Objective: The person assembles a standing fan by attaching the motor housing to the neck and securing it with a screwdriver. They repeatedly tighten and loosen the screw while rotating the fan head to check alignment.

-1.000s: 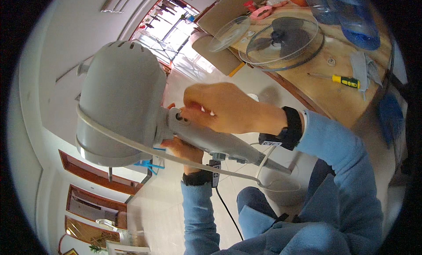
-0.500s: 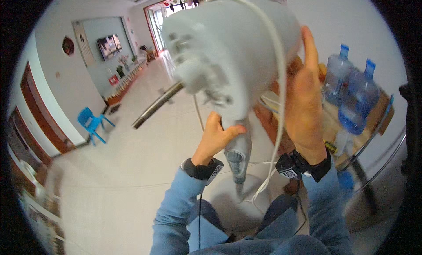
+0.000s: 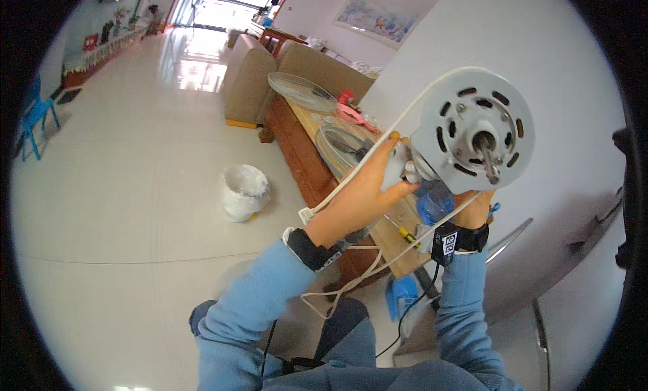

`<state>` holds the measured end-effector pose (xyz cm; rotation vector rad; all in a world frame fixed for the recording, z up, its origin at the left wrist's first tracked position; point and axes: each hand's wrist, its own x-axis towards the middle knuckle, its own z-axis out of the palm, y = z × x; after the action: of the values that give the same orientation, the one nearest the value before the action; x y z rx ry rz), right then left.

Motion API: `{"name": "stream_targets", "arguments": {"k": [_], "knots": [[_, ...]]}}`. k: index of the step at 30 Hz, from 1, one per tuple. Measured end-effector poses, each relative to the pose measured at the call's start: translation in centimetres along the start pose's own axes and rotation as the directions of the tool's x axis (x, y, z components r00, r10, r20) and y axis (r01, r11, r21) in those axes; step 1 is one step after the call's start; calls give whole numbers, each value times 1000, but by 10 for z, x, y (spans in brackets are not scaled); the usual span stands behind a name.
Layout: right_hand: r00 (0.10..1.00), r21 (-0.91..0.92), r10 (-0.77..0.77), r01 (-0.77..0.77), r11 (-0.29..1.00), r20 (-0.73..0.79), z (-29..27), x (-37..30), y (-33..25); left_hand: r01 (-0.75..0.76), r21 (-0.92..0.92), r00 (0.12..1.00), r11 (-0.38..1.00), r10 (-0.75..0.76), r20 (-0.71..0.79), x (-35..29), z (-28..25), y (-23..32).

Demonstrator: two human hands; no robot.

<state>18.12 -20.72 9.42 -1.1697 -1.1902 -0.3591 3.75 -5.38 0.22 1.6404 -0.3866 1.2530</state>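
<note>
A pale grey electric fan's motor head (image 3: 466, 124), without blades or guard, is held up at the right. Its slotted round front plate faces me, with a bare metal shaft sticking out of the middle. My left hand (image 3: 364, 202) is wrapped around the neck beside the motor. Behind and under the housing is my right hand (image 3: 476, 212), holding it from the back; its fingers are mostly hidden. A white power cord (image 3: 378, 158) loops over the motor and hangs down past my left wrist.
On the wooden bench (image 3: 388, 246) lie wire fan guards (image 3: 304, 91), a pink ring-like item (image 3: 354, 118), a yellow-black screwdriver (image 3: 408, 236) and a blue water jug (image 3: 435, 205). A lined bin (image 3: 244, 197) stands left; a sofa (image 3: 246, 87) is behind. A blue dustpan (image 3: 403, 293) sits below.
The fan head has moved right and turned, so its front plate and shaft now face me. My left hand has shifted up with it. The view has swung right, over the bench.
</note>
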Motion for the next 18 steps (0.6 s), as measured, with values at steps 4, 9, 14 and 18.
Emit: {"name": "stream_targets", "arguments": {"k": [4, 9, 14, 18], "knots": [[990, -49, 13, -7, 999, 138, -36, -1, 16, -46, 3, 998, 999, 46, -44, -6, -4, 0], [971, 91, 161, -180, 979, 179, -51, 6, 9, 83, 38, 996, 996, -83, -18, -11, -10, 9], [966, -52, 190, -183, 982, 178, -46, 15, -5, 12, 97, 989, 995, 3, -150, -15, -11, 4], [964, -129, 206, -186, 974, 169, -44, 18, -8, -14, 69, 982, 998, 26, -185, -17, -5, -1]]}}
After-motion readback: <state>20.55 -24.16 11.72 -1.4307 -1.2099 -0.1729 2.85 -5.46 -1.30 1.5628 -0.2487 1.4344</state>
